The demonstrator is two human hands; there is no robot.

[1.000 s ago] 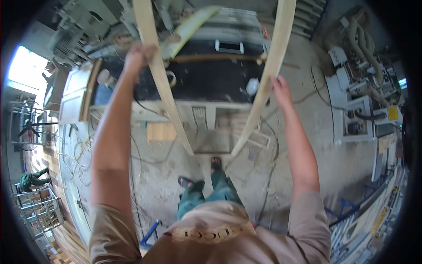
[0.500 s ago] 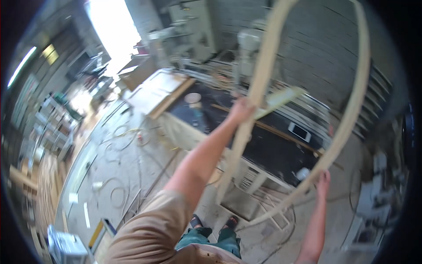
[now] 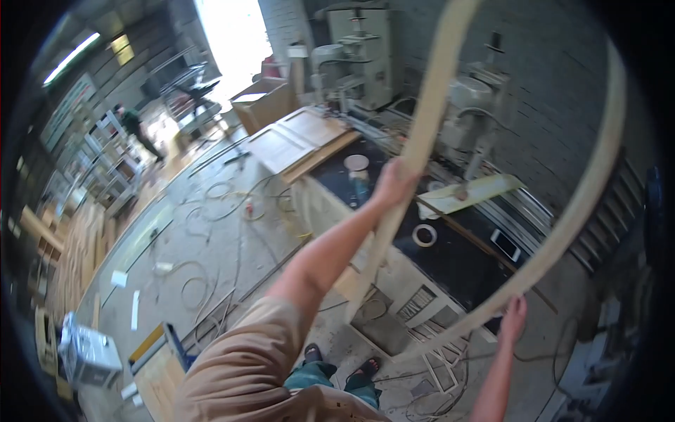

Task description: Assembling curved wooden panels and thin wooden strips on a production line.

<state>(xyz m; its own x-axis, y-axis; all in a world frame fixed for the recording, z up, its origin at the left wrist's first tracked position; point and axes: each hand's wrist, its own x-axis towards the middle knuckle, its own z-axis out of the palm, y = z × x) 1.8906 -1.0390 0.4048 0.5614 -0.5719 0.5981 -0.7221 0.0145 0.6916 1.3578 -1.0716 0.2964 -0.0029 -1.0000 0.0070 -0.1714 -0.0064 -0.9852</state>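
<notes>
While the left hand (image 3: 395,186) grips the wooden frame (image 3: 431,105) at left and the right hand (image 3: 515,320) pinches its right edge, nearer than the black tabletop (image 3: 451,264), even support should limit twisting.

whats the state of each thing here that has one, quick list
wooden frame, held by its two sides
left hand, closed on the frame's left side
right hand, closed on the frame's right side
phone, lying on the black tabletop, screen dark
tape roll, lying flat
strip light, lit
</notes>
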